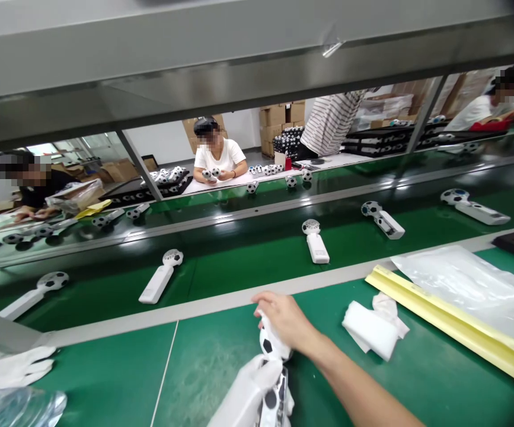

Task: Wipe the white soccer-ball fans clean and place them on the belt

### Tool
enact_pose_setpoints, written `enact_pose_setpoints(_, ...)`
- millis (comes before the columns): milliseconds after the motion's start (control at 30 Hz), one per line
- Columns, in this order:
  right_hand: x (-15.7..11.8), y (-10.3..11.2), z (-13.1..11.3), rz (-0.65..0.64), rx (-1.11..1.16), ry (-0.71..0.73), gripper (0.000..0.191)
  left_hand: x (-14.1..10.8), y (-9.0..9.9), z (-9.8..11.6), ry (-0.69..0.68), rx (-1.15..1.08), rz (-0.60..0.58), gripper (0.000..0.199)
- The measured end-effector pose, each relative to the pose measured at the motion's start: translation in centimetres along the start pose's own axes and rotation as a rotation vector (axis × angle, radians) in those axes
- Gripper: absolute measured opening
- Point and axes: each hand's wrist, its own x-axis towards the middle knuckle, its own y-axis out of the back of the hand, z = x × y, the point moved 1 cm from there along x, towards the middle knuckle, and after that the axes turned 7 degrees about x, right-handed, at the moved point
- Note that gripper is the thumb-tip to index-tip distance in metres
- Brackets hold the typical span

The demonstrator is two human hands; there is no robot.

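Grey metal overhead shelf (194, 53) spans the top of the scene. Below, a glossy green conveyor belt (239, 255) crosses left to right, carrying five white ball-headed units (315, 242), spaced apart. Near side: matte green worktable (212, 350), thin pale line across it. Far side: co-workers seated at benches, one in a white shirt (216, 157); stacked cardboard boxes (272, 115) behind.

Table right: crinkled clear plastic bag (470, 290), long yellow strip (452, 326), then a folded soft white pad (370, 329). Table left: flat white fabric glove (16, 367).

Near centre: left hand (257, 382), white-gloved, closed round the handle of the soccer-ball unit (268, 344), above the table. Right hand (286, 320), bare, fingers curled over the ball end; how tight, can't tell. Unit is white plastic with black patches: round head, long boxy handle, inner parts exposed. Long axis runs near to far, ball end far, handle near.
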Motion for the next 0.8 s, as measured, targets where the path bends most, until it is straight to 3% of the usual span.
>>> enact_pose_setpoints(67,1.1,1.5,0.4,0.05,0.221,-0.084,0.019,0.2,-0.1,0.5,-0.002,-0.015,-0.007,0.034)
enact_pose_setpoints(233,1.8,4.0,0.5,0.229,0.55,-0.041,0.024,1.0,0.9,1.5,0.135,-0.311,-0.034,0.036)
enact_pose_setpoints(300,1.7,4.0,0.5,0.258,0.641,-0.021,0.025,1.1,1.5,1.7,0.133,-0.356,-0.03,0.038)
enact_pose_setpoints(467,1.6,2.7,1.0,0.26,0.77,0.018,0.024,0.9,2.3,1.8,0.075,-0.201,-0.085,0.048)
enact_pose_setpoints(667,0.8,1.4,0.3,0.28,0.747,0.099,0.025,0.7,2.8,2.1,0.079,-0.133,-0.111,0.039)
enact_pose_setpoints(733,-0.1,0.7,-0.1,0.257,0.587,0.197,0.025,0.6,3.0,2.1,0.091,-0.108,-0.122,0.038)
enact_pose_setpoints(800,-1.1,0.0,-0.5,0.178,0.259,0.395,0.025,0.5,3.3,2.2,0.105,-0.08,-0.133,0.037)
